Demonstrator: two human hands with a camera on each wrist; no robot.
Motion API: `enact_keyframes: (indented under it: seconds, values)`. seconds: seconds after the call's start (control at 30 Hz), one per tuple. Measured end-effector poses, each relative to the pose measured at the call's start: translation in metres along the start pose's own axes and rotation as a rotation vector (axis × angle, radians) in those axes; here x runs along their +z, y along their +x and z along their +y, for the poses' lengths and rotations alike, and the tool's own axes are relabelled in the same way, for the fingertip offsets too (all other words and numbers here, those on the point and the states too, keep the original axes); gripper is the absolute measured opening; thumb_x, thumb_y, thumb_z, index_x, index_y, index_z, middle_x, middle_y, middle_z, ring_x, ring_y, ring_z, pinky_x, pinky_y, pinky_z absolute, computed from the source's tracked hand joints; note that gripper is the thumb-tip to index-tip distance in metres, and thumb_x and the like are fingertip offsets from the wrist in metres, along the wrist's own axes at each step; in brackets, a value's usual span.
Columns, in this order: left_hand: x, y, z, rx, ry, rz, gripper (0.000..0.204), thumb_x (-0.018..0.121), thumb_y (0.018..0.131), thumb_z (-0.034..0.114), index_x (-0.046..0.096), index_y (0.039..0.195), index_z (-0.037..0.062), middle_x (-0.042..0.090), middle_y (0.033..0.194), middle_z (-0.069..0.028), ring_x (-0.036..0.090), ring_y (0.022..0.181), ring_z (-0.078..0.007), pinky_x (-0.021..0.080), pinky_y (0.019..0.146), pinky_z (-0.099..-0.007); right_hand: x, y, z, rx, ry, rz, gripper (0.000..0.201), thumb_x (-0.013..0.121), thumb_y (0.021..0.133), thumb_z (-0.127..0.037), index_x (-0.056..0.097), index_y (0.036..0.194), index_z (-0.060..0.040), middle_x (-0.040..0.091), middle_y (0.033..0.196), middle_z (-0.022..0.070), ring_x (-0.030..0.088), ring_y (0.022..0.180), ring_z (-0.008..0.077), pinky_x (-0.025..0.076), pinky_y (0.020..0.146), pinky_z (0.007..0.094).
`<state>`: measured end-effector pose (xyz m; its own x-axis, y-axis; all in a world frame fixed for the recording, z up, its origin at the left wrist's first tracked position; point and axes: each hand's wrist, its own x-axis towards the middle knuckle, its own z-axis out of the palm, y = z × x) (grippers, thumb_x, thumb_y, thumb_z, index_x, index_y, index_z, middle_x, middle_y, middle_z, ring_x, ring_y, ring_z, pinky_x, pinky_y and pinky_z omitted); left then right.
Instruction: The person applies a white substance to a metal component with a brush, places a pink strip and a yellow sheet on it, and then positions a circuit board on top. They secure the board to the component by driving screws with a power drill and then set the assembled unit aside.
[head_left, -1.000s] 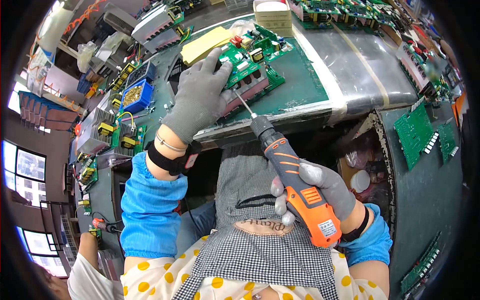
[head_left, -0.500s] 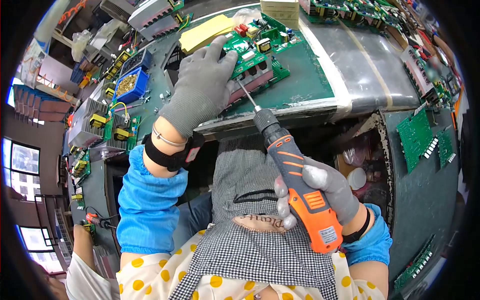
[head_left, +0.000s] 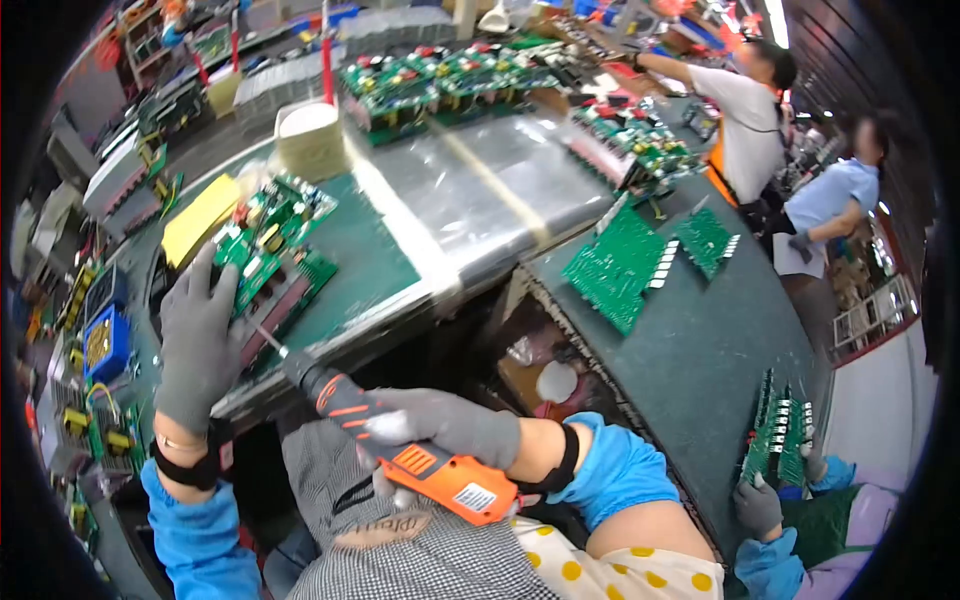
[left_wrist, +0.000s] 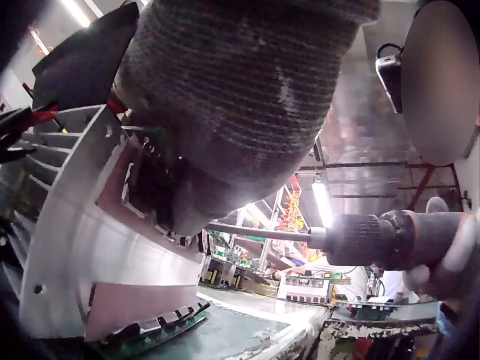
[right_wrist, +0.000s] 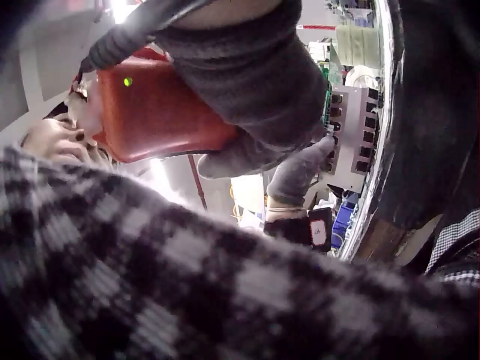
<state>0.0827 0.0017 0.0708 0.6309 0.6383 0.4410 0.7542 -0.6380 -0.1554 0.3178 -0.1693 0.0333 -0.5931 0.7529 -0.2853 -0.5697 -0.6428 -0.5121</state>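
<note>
My right hand [head_left: 450,425], in a grey glove, grips an orange and dark-grey electric screwdriver [head_left: 430,470]. Its thin bit slants up to the near side of a green circuit board assembly [head_left: 290,270] with a metal heatsink [left_wrist: 135,270]. Straight fingers of my gloved left hand [head_left: 200,335] rest on that assembly's left end, close beside the bit's tip. In the left wrist view the screwdriver's chuck [left_wrist: 352,238] points at the heatsink's side; the glove hides the tip. The right wrist view shows the heatsink's row of black components [right_wrist: 335,120].
Yellow sheets [head_left: 200,220] and a blue bin [head_left: 105,343] of small brass-coloured parts lie left. A cardboard box [head_left: 308,140] stands behind. Loose green boards [head_left: 620,265] lie on the right-hand bench, where another person's gloved hand [head_left: 758,505] holds boards. Two people stand farther back.
The head view has swung right, bringing other people and more of the right-hand bench into sight. My left hand remains on the assembly, and the screwdriver still points at its side.
</note>
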Motion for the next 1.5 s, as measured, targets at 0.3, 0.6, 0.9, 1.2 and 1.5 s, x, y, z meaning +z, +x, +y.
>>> enact_keyframes:
  seconds: [0.3,0.6,0.9,1.2,1.5]
  values:
    - [-0.003,0.001,0.003,-0.067,0.005,-0.066,0.053,0.070,0.074,0.011,0.058,0.125,0.0029,0.043,0.146,-0.0188,0.048,0.127,-0.0373,0.039,0.104,-0.0482,-0.007,-0.003,-0.009,-0.011,-0.152,-0.054,0.035,0.062,0.096,-0.024,0.048,0.122,-0.0048,0.061,0.091,0.0080,0.070,0.072,0.0205,0.062,0.061,0.0332]
    - [-0.034,-0.003,-0.012,-0.031,-0.273,-0.008,0.067,0.071,0.079,0.017,0.048,0.139,0.0000,0.040,0.149,-0.0246,0.044,0.133,-0.0428,0.037,0.110,-0.0453,-0.016,-0.030,-0.013,-0.068,-0.339,0.011,0.064,0.073,0.086,-0.034,0.047,0.136,-0.0035,0.063,0.101,0.0105,0.069,0.088,0.0225,0.058,0.077,0.0359]
    - [0.011,-0.098,-0.125,-0.630,-0.866,-0.189,0.035,0.054,0.090,0.007,0.060,0.124,0.0002,0.069,0.104,-0.0142,0.063,0.097,-0.0210,0.049,0.090,-0.0329,-0.034,-0.003,-0.029,-0.446,-0.241,0.157,0.078,0.074,0.074,-0.029,0.039,0.138,0.0001,0.062,0.097,0.0154,0.069,0.084,0.0304,0.059,0.075,0.0444]
    - [0.002,-0.089,-0.062,-0.526,-1.094,-0.490,0.034,0.060,0.091,0.017,0.065,0.120,0.0005,0.069,0.109,-0.0168,0.063,0.106,-0.0209,0.048,0.093,-0.0333,-0.029,0.012,-0.025,-0.409,-0.219,0.082,0.074,0.073,0.077,-0.023,0.040,0.140,-0.0001,0.062,0.101,0.0158,0.068,0.091,0.0294,0.059,0.079,0.0451]
    - [0.027,-0.016,0.103,-0.019,-1.323,-0.773,0.051,0.049,0.097,0.022,0.039,0.141,-0.0033,0.053,0.137,-0.0257,0.054,0.125,-0.0386,0.041,0.106,-0.0438,-0.051,-0.014,-0.030,-0.813,-0.212,0.308,0.064,0.075,0.079,-0.038,0.046,0.123,-0.0016,0.059,0.097,0.0118,0.067,0.083,0.0282,0.059,0.072,0.0436]
